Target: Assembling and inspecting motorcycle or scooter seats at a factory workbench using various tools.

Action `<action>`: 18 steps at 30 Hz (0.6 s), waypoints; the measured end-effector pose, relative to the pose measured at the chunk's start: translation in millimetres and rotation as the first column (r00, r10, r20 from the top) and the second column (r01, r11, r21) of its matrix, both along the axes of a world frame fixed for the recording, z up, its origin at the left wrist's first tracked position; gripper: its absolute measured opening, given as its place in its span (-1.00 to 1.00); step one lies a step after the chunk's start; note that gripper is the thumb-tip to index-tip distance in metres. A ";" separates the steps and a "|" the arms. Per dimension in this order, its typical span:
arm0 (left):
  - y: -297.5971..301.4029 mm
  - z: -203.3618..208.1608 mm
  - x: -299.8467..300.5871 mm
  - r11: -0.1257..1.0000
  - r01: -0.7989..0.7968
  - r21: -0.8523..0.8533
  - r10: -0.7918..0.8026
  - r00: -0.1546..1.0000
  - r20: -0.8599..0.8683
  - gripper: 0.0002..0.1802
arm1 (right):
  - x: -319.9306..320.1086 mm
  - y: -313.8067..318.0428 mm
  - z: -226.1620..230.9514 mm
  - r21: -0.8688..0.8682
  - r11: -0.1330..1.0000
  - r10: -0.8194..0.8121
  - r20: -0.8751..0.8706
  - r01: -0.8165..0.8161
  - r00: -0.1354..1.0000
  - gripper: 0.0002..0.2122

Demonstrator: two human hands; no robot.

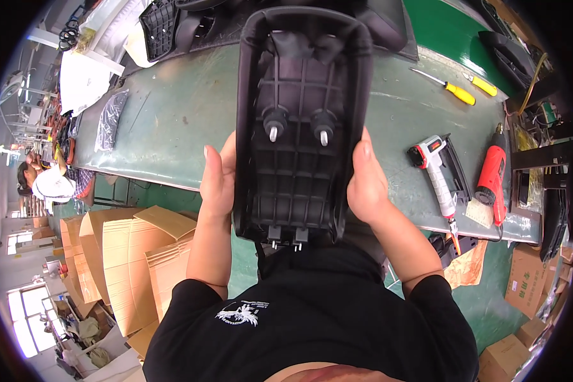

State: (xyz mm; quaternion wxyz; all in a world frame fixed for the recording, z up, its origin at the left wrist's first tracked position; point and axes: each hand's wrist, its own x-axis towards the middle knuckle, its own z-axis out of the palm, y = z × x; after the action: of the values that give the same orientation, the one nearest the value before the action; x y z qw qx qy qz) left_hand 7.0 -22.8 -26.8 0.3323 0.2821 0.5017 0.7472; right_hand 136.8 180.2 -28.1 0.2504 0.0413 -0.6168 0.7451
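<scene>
A long black padded part with a ribbed plastic underside (293,159) is held up in front of me, tilted on end over the near edge of the bench. It resembles an armrest lid. Two round black fittings with metal pins stick out of its ribs, and small metal-tipped tabs sit at its near end. On its left side my left hand (219,181) grips the edge, thumb up and other fingers mostly hidden behind. My right hand (368,184) presses the right side the same way. Wrinkled black covering wraps round the rim.
On the green bench (184,121), a nail gun (438,172) and a red heat gun (492,169) lie at right, with yellow-handled screwdrivers (458,92) behind them. A plastic-wrapped packet (111,120) lies at left. Black moulded parts line the back. Cardboard sheets (130,267) stand at lower left.
</scene>
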 end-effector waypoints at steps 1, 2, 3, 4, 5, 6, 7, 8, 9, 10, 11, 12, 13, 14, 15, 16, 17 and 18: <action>4.5 -2.7 -1.7 0.999 -0.013 0.047 0.011 0.999 0.032 0.00 | -2.3 1.0 -6.8 0.018 1.000 -0.021 0.017 0.021 1.000 -0.33; 3.6 -6.8 -2.4 0.999 -0.009 0.045 0.007 0.999 0.033 0.00 | -1.3 -0.3 -12.7 0.017 1.000 -0.025 0.018 0.025 1.000 -0.33; 1.2 -12.2 -3.5 0.994 0.015 0.105 -0.030 0.989 0.144 -0.02 | 0.6 -2.3 -17.8 -0.038 0.999 -0.006 0.044 0.008 0.999 -0.32; -0.4 -15.5 -4.4 0.986 0.031 0.165 -0.072 0.966 0.250 -0.03 | 1.3 -3.5 -20.3 -0.093 0.996 0.015 0.067 -0.009 0.998 -0.32; -1.3 -18.5 -4.4 0.986 0.032 0.164 -0.073 0.965 0.252 -0.03 | 1.7 -3.2 -20.9 -0.095 0.995 0.014 0.068 -0.007 0.998 -0.32; -1.9 -21.0 -3.9 0.980 0.026 0.196 -0.078 0.961 0.264 -0.03 | 2.2 -2.6 -21.6 -0.089 0.996 0.011 0.070 -0.005 0.998 -0.32; -2.2 -20.5 -1.8 0.974 0.018 0.225 -0.083 0.956 0.282 -0.04 | 3.3 -3.8 -23.1 -0.085 0.996 0.009 0.076 -0.003 0.997 -0.31; -0.9 -20.1 -0.6 0.975 0.016 0.220 -0.082 0.953 0.292 -0.04 | 2.2 -4.0 -24.7 -0.091 0.996 0.009 0.086 -0.001 0.996 -0.31; 2.6 -19.5 -1.0 0.981 -0.011 0.194 -0.046 0.956 0.290 -0.05 | -1.2 -2.8 -26.3 -0.184 0.982 0.060 0.057 -0.049 0.997 -0.31; 2.1 -19.8 1.9 0.986 -0.046 0.161 -0.003 0.956 0.293 -0.06 | -2.1 -4.7 -28.3 -0.281 0.955 0.114 0.030 -0.101 0.993 -0.31; -1.1 -23.8 4.2 0.988 -0.052 0.146 0.002 0.948 0.318 -0.06 | 0.0 -6.2 -25.3 -0.367 0.922 0.143 0.019 -0.126 0.990 -0.32; -6.4 -27.7 4.2 0.984 -0.044 0.174 -0.022 0.932 0.361 -0.08 | 4.6 -8.8 -25.1 -0.384 0.916 0.145 0.044 -0.118 0.988 -0.32; -8.1 -31.5 1.5 0.977 -0.036 0.212 -0.051 0.918 0.394 -0.10 | 4.7 -7.9 -25.9 -0.406 0.902 0.171 0.025 -0.146 0.985 -0.32; -10.2 -35.1 2.6 0.978 -0.041 0.206 -0.048 0.910 0.411 -0.10 | 5.5 -7.8 -28.8 -0.429 0.886 0.195 0.006 -0.173 0.981 -0.32; -12.3 -37.9 4.8 0.976 -0.055 0.211 -0.042 0.902 0.429 -0.12 | 6.6 -8.5 -33.9 -0.437 0.884 0.196 0.023 -0.166 0.980 -0.32; -15.2 -41.0 5.3 0.974 -0.068 0.216 -0.036 0.895 0.444 -0.14 | 7.3 -10.2 -39.5 -0.510 0.842 0.225 0.033 -0.178 0.974 -0.33; -18.4 -46.7 5.0 0.981 -0.080 0.178 -0.008 0.893 0.450 -0.18 | 9.0 -12.1 -44.3 -0.580 0.793 0.254 0.039 -0.185 0.966 -0.33; -20.4 -50.6 7.9 0.982 -0.084 0.170 -0.004 0.886 0.464 -0.18 | 11.5 -14.0 -48.1 -0.588 0.789 0.256 0.053 -0.177 0.965 -0.33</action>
State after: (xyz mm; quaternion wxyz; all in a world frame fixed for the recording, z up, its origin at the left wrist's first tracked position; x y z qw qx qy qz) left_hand 15.0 -43.2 -77.4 0.3988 0.1154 0.3425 0.8429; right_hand 148.3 166.2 -76.2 0.1234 -0.0147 -0.3671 0.9218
